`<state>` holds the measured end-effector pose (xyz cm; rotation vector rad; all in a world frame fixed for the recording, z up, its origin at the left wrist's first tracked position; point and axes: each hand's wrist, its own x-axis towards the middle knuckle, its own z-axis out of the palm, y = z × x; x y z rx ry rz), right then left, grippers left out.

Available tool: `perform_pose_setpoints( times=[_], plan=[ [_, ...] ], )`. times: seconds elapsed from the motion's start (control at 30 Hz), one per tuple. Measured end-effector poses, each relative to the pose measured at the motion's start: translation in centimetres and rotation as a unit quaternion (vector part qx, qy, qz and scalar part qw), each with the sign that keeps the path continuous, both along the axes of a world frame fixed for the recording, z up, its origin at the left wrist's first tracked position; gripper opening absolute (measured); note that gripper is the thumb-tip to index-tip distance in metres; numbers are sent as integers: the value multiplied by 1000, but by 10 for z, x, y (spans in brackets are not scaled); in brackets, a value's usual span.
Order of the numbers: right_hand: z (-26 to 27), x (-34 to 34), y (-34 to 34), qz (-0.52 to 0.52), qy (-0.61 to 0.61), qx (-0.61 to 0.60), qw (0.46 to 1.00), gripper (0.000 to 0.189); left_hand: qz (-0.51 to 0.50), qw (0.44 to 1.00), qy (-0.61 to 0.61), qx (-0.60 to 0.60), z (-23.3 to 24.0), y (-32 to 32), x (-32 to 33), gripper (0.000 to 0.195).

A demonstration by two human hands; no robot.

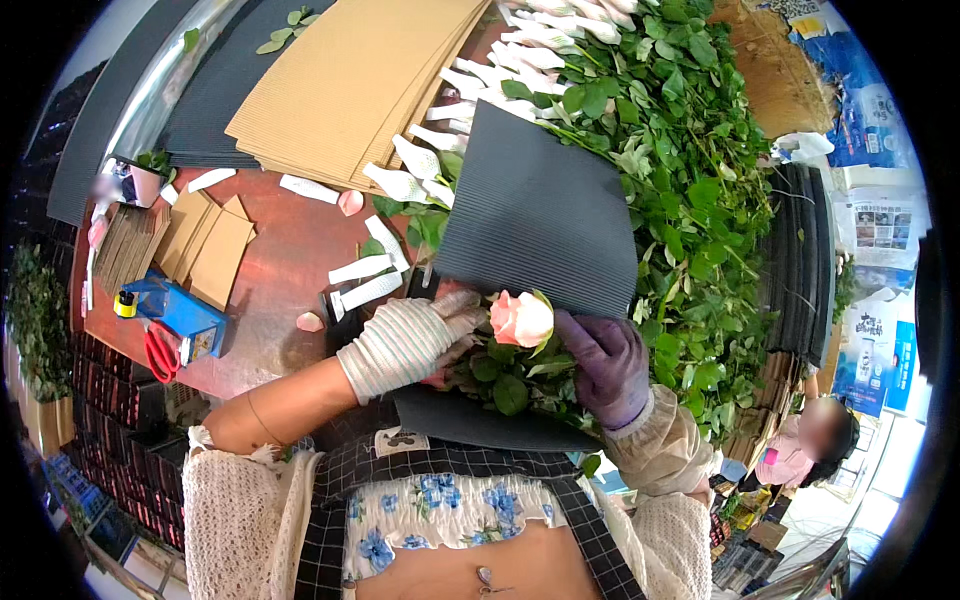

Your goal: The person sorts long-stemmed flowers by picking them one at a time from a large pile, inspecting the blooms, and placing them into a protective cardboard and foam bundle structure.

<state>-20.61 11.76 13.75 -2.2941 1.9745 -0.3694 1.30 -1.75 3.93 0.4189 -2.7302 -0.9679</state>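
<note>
A pale pink rose (521,319) is between my two hands, its bloom towards me. My left hand (401,341), in a white striped glove, has its fingertips at the bloom's left side. My right hand (611,367), in a purple glove, has bent fingers close to the bloom's right edge. Whether either hand grips the stem is hidden. Green rose leaves (517,379) lie below the bloom. Beyond it slopes a black corrugated sheet (536,210); another black sheet (487,421) lies against my checked apron.
Many roses in white sleeves (405,161) lie with leafy stems (697,225) along the right. Brown corrugated sheets (352,82) are stacked at the back. Left stand a blue box (184,311) and red-handled scissors (160,352). A person (795,450) is at far right.
</note>
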Motion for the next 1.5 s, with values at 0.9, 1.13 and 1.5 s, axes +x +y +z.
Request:
perform_pose_setpoints(
  times=[0.9, 1.13, 1.5],
  plan=[
    [-49, 33, -20, 109, -31, 49, 992, 63, 4, 991, 21, -129, -48, 35, 14, 20],
    [-78, 52, 24, 105, -131, 5, 986, 81, 15, 991, -62, 120, -67, 59, 20, 34],
    [-95, 26, -12, -14, 59, -13, 998, 55, -40, 972, -233, -20, 13, 36, 12, 43]
  ],
)
